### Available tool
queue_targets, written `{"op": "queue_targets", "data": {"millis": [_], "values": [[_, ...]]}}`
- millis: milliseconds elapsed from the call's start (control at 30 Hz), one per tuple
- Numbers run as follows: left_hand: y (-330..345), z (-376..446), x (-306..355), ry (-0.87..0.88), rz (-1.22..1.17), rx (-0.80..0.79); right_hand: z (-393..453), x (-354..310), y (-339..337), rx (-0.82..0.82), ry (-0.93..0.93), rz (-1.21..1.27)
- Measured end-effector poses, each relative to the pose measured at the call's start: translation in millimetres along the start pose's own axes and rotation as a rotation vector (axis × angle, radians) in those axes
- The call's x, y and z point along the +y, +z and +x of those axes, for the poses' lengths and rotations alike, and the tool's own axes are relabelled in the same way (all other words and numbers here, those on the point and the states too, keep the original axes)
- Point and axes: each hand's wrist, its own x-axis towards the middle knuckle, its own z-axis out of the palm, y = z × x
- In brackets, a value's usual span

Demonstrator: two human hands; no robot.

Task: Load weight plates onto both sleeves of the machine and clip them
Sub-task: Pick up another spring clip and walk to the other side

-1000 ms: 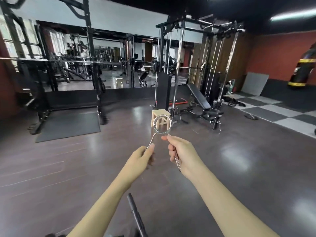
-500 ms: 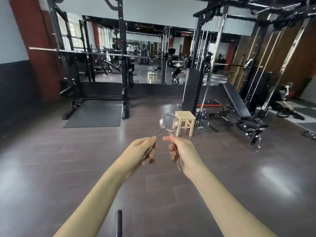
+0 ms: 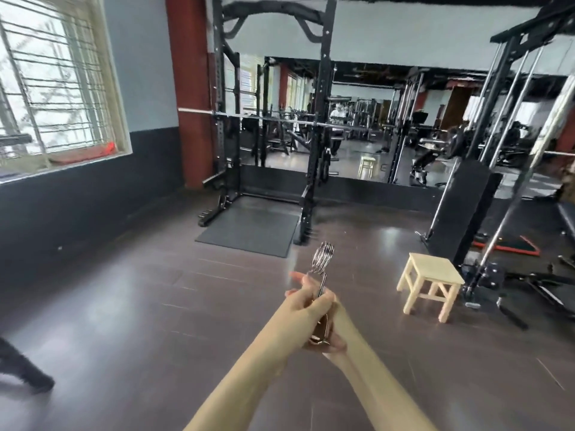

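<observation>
Spring clip (image 3: 323, 259) gripped between both hands (image 3: 314, 312).

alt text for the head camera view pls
Two hands, left hand in front and right hand behind, hold a metal spring clip over a dark gym floor. A power rack stands ahead and a wooden stool to the right.

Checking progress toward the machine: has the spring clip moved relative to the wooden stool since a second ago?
Yes. The spring clip now sits left of the wooden stool, not overlapping it as before, though the camera also turned left.
</observation>
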Motion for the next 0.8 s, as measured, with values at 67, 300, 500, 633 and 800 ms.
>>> {"op": "queue_targets", "data": {"millis": [67, 300, 500, 633, 800], "values": [[-17.8, 41.2, 8.1, 0.003, -0.005, 0.041, 52.2, -3.3, 1.0, -0.036, 0.023, 0.023], [-98.8, 168.5, 39.1, 0.034, 0.044, 0.171, 216.4, -13.5, 29.3, -0.13, 0.107, -0.038], [-222.5, 276.7, 80.7, 0.131, 0.039, 0.442, 380.1, -43.4, 67.1, -0.249, -0.055, -0.188], [-297.2, 335.9, 89.0, 0.138, 0.129, 0.705, 471.0, -61.3, 107.5, -0.407, -0.056, -0.188], [-370.4, 405.4, 83.5, 0.166, 0.066, 0.852, 555.3, -45.1, 184.1, -0.562, -0.046, -0.19]]}}
